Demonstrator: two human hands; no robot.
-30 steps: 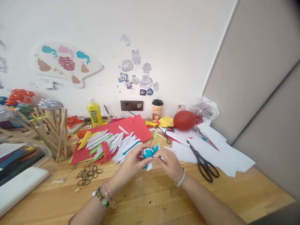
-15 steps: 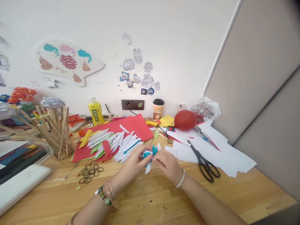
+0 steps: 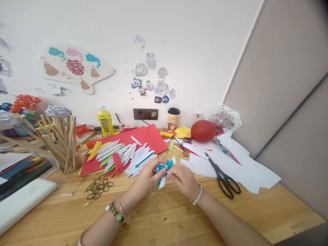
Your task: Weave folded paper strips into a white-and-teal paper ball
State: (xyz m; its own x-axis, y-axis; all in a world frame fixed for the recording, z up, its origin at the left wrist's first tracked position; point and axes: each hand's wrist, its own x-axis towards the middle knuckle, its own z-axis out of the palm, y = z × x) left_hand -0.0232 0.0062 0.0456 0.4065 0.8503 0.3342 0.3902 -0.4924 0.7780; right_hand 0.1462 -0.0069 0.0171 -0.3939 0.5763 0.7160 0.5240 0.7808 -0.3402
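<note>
**Two hands pinch a small paper bundle over a cluttered craft table**

A wooden table [image 3: 164,218] carries a red sheet [image 3: 143,136], loose white paper [image 3: 230,160], black scissors [image 3: 222,177] and folded strips [image 3: 123,153]. Just above its middle, the left hand [image 3: 143,179] and right hand [image 3: 183,179] each close fingertips on a teal-and-white folded paper piece [image 3: 162,169]. It looks light, thin and easily crushed; best pinched at its gathered centre.

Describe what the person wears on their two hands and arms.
Both forearms are bare, with no sleeves or gloves. The left hand has a green and white beaded bracelet beside a thin pinkish bangle at its wrist. The right hand has a silver band bracelet.
</note>
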